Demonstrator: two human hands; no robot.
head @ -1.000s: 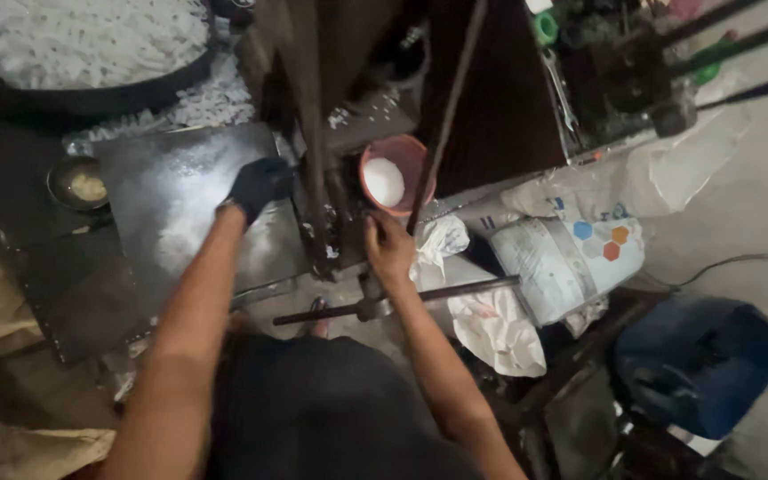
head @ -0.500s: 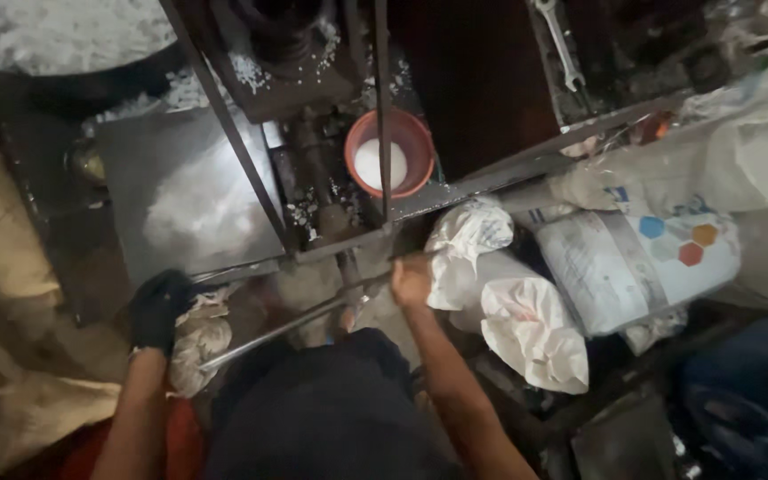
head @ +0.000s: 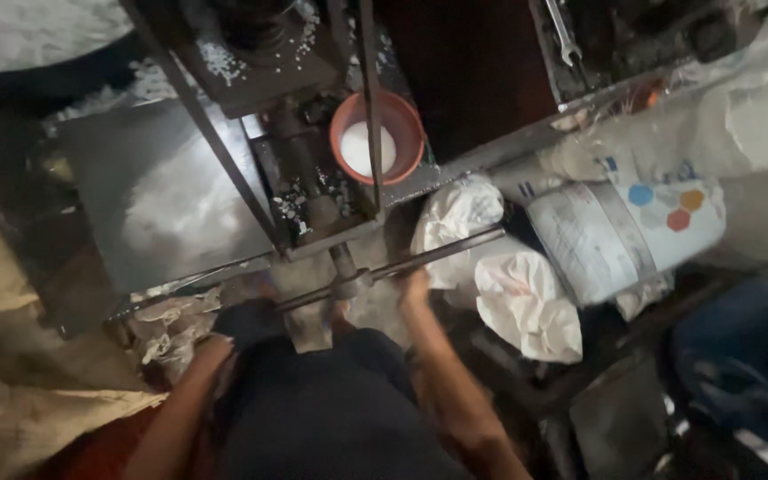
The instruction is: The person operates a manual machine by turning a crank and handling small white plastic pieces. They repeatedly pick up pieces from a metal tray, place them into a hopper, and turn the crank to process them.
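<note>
Seen from above in dim light. Largest, a dark metal press frame [head: 224,151] with slanted uprights, its top cut off by the upper edge. Beside it, a flat steel plate [head: 171,213], worn shiny, dusted with pale granules. At far right, a bulging white sack [head: 624,231] with coloured hexagons, partly blurred. Below the frame, crumpled white cloth bundles [head: 500,284] lying just beside the sack. Upper left, a heap of white granules [head: 28,31], cut off by the corner. Lower left, tan sacking [head: 11,400], hard to read. Lower right, a blue shape [head: 748,364], too blurred to name.

Across the middle, a long horizontal steel lever bar [head: 384,267], fixed to a vertical screw under the frame. Right hand [head: 415,289] clenched around the bar just right of the screw. Left hand [head: 242,324], in a dark glove, down near the bar's left end; whether wrapped around it or only touching, cannot tell. Behind the screw, an orange bowl [head: 377,135] holding white material, standing on the press bed. Dark clothing filling the bottom centre, hiding the floor.
</note>
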